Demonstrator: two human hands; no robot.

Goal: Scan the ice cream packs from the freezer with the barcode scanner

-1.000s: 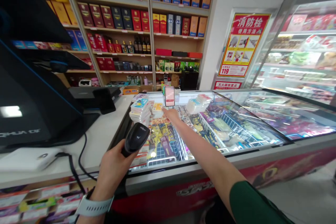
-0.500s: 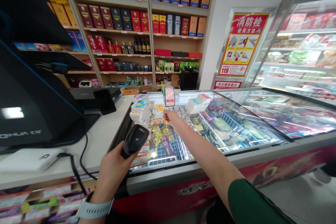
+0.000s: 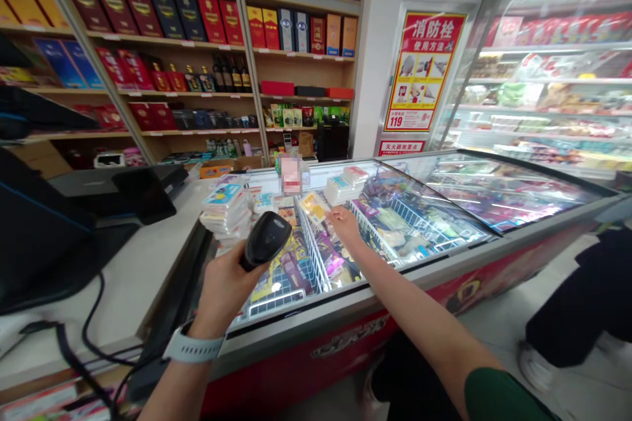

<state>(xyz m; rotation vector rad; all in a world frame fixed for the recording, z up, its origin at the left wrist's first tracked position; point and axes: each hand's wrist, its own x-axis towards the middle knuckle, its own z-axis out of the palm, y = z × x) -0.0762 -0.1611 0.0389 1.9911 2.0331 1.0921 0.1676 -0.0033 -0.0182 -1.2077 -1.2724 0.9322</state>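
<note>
My left hand (image 3: pixel 224 289), with a pale watch on its wrist, is closed around a black handheld barcode scanner (image 3: pixel 266 240) above the near left part of the chest freezer. Farther right, the fingers of my right hand (image 3: pixel 344 225) pinch the edge of a flat, clear-wrapped packet (image 3: pixel 313 206) with yellow print, held over the freezer's glass top. Left of that packet is a tall stack of similar packets (image 3: pixel 227 210), with a small packet (image 3: pixel 263 201) beside it. A second stack of white packets (image 3: pixel 338 191) lies behind my right hand.
Under the glass of the freezer (image 3: pixel 340 306) are wire baskets of bagged goods. A white counter (image 3: pixel 162 237) with a dark monitor stand and cables adjoins at left. Boxed-goods shelves (image 3: pixel 296 66) rise behind. A person's dark-clothed leg (image 3: pixel 573 309) shows at right.
My right hand has moved right and nearer, bringing the yellow-printed packet away from the left stack. The scanner stays in my left hand. The view has turned right, and a person's leg has come into view.
</note>
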